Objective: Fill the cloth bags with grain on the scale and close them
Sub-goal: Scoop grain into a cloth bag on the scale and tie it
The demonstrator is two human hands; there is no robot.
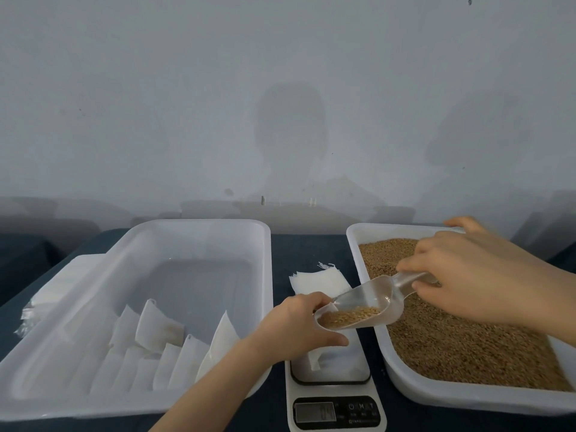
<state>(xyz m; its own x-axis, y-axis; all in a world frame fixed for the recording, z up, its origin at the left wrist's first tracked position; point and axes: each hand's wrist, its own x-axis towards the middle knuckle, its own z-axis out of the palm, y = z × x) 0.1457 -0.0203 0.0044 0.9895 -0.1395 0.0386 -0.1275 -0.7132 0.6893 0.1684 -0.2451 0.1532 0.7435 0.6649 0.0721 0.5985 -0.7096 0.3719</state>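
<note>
A white digital scale (335, 411) stands at the bottom centre with a small white cloth bag (324, 357) on its platform. My left hand (293, 327) holds the top of that bag. My right hand (467, 275) grips the handle of a clear plastic scoop (364, 304), which carries a little brown grain and points its mouth at the bag. On the right, a white tray (414, 391) holds a bed of brown grain (461, 344).
A large white bin (149, 244) on the left holds several filled cloth bags (162, 332) along its near side. A stack of empty bags (318, 282) lies between bin and tray. More white material (56, 285) lies left of the bin. A wall stands behind.
</note>
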